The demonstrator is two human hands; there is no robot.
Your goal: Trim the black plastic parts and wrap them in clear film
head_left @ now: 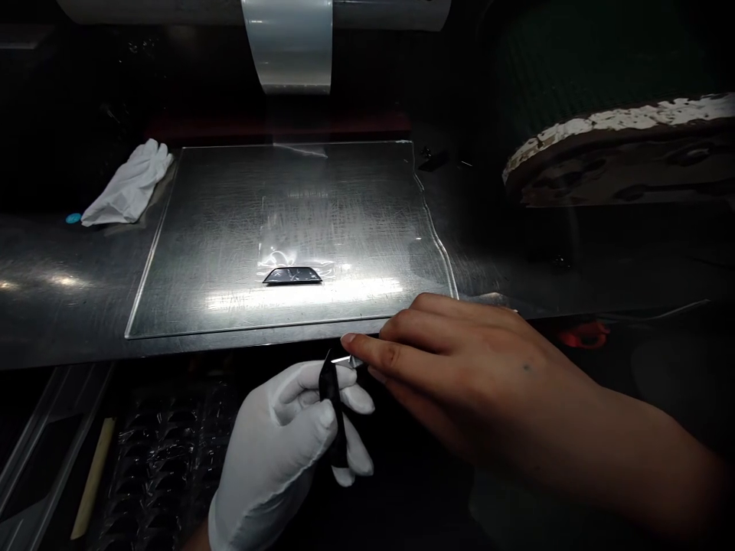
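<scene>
My left hand [287,444], in a white glove, is closed on a small dark flat piece [334,413], held upright between thumb and fingers just below the table's front edge. My bare right hand [448,352] comes in from the right, its fingers closed round a small tool with a shiny metal blade [344,360]. That blade meets or nearly meets the dark piece near its top. Another dark trapezoid piece [292,275] lies on the clear glass plate [218,229], at the lower end of a strip of transparent film [295,229].
A white glove [129,184] and a blue dot [73,218] are at the left. Film hangs from a roll [292,46] at the back. A moulded tray [155,459] sits below the table edge; a red object [583,334] lies at the right, under a large green-and-silver thing [620,122].
</scene>
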